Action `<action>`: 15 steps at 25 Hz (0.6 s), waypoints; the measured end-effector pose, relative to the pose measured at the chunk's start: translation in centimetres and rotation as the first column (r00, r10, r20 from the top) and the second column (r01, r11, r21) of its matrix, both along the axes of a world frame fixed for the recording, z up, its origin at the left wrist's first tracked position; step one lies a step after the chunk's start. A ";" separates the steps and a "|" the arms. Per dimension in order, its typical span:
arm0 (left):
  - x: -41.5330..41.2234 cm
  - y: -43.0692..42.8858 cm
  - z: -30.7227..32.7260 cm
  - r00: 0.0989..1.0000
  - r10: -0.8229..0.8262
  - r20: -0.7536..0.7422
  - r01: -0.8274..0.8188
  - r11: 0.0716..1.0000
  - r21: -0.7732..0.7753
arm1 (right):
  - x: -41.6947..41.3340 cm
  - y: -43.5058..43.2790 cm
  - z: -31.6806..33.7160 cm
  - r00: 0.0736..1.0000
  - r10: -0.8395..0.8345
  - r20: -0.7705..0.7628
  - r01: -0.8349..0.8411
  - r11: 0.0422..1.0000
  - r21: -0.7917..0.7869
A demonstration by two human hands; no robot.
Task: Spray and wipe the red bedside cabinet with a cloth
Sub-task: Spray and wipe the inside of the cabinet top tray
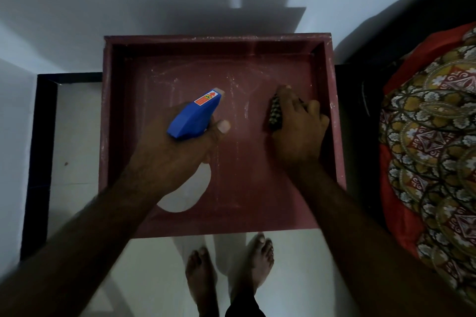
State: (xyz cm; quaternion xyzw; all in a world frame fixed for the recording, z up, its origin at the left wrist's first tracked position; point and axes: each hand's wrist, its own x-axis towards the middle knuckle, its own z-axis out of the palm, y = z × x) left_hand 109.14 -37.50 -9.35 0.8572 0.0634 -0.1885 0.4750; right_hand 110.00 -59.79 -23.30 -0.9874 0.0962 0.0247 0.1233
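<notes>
Your left hand (170,154) is wrapped round the neck of the spray bottle (193,117), a blue plastic trigger head on a cloudy white body. The fingers are clamped on it and the thumb lies along the side. The nozzle points away from you over the middle of the red bedside cabinet (219,40), a square wooden top with a raised rim. That aim suits wetting the patch just ahead of the wiping hand. Your right hand (298,126) sits on the right half of the recessed top, its fingers bent down over a bunched black-and-white checked cloth (274,116), gripping it and pressing it to the surface. Bunching the cloth likely gives you a firm pad to push with. Pale streaks and specks show across the red floor and along the rim, so I judge the wiping to be only partly done, with the left half and corners left to cover. The cabinet stands against the white wall, just beside a bed with a patterned red and gold cover (432,136). Your bare feet (201,273) stand on the tiled floor at its near edge.
</notes>
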 end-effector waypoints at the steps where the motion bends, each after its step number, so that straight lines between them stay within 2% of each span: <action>1: 0.0 -0.1 0.0 1.000 -0.007 0.000 0.007 1.000 0.006 | 1.3 0.4 0.2 1.000 -0.027 -0.016 0.027 1.000 -0.006; 3: 0.0 -0.3 0.0 1.000 0.002 -0.003 -0.002 1.000 -0.001 | 2.5 0.9 0.4 0.994 -0.084 -0.067 0.081 0.996 -0.046; 6: 0.0 -0.7 0.1 1.000 0.003 0.002 -0.003 1.000 0.009 | -0.1 1.0 0.6 0.975 -0.158 -0.154 0.139 0.982 -0.125; 10: 0.0 -0.8 0.0 1.000 -0.002 0.011 0.002 1.000 0.009 | -0.7 0.9 0.7 0.955 -0.212 -0.208 0.182 0.971 -0.155; 13: 0.0 -0.8 0.2 1.000 -0.007 0.013 0.007 1.000 -0.011 | 3.5 1.2 1.1 0.954 -0.253 -0.163 0.235 0.964 -0.123; 15: -0.1 -0.7 0.0 1.000 0.011 0.017 -0.010 1.000 -0.011 | 5.5 1.2 1.4 0.958 -0.264 -0.115 0.261 0.964 -0.043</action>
